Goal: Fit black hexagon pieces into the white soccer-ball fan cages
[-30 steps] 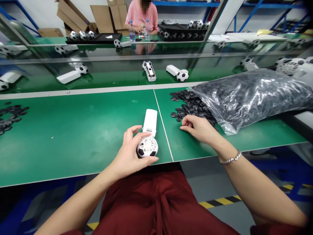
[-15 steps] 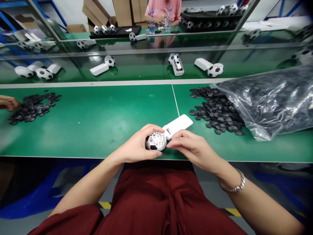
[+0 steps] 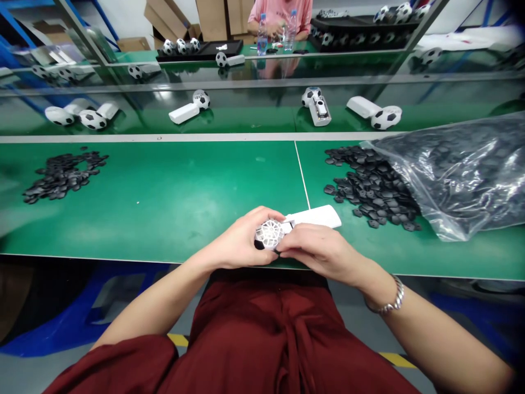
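Observation:
My left hand [image 3: 248, 238] is wrapped round the ball-shaped head of a white soccer-ball device [image 3: 270, 234], thumb at the front and fingers behind. The head has a white openwork lattice on top and a black patch at its left side. Its long flat white handle [image 3: 320, 216] points right, partly covered by my other hand. My right hand [image 3: 315, 249] is closed in a pinch, fingertips against the right side of the ball. Whatever is between those fingertips is hidden. To the right lies a pile of small black plastic pieces [image 3: 375, 194].
A clear plastic bag [image 3: 463, 175] of black pieces lies at right. Another black pile [image 3: 65, 175] is at far left. Beyond the pale ledge [image 3: 205, 138], several soccer-ball devices [image 3: 191, 109] rest on the green surface. A person in pink [image 3: 279, 22] sits opposite, near water bottles [image 3: 262, 35].
My right hand has come left, its fingertips now against the ball. The device has turned so its handle lies flatter to the right. The other person's hand at far left has left view.

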`<state>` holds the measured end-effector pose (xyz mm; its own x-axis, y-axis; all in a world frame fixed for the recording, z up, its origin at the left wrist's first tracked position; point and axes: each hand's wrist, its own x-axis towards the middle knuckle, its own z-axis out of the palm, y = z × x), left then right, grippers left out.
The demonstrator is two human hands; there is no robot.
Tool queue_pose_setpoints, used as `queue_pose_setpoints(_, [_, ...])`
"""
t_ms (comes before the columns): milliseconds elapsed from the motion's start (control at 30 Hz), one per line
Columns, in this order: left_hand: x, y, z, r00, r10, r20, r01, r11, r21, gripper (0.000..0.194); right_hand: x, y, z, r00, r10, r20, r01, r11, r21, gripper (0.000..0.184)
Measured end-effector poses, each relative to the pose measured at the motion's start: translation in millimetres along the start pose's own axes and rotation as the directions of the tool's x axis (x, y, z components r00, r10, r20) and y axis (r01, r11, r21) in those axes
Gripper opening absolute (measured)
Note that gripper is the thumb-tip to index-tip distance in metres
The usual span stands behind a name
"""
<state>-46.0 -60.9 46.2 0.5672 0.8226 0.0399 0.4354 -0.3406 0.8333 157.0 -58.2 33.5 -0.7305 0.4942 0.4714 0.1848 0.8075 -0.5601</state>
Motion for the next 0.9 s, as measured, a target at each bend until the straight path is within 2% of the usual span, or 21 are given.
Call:
queue_pose_setpoints(267, [1,-4,5.0,0.997,0.059,-0.042,-0.057,0.998,0.04,0.044,3,4,1,0.998,0.059,-0.029,-0.06,0.998,-0.035,0.003])
queue_pose_setpoints(567, [3,-3,4.7,0.997,0.073,-0.016,-0.073,0.997,0.04,0.042,11,8,-4,0.993,0.108,0.04,-0.108,0.994,-0.012,0.015])
queue_pose_setpoints(700, [3,-4,3.6,0.996,0.082,-0.025,-0.081,0.996,0.026,0.038,15,6,-5,0.982,0.183,0.045,-0.183,0.983,0.004,0.021])
queue_pose_setpoints(900, [0,-7,11.2,0.989,0.058,-0.134,-0.058,0.998,0.0,0.041,17,8,3,0.96,0.281,-0.007,-0.281,0.96,-0.017,0.023])
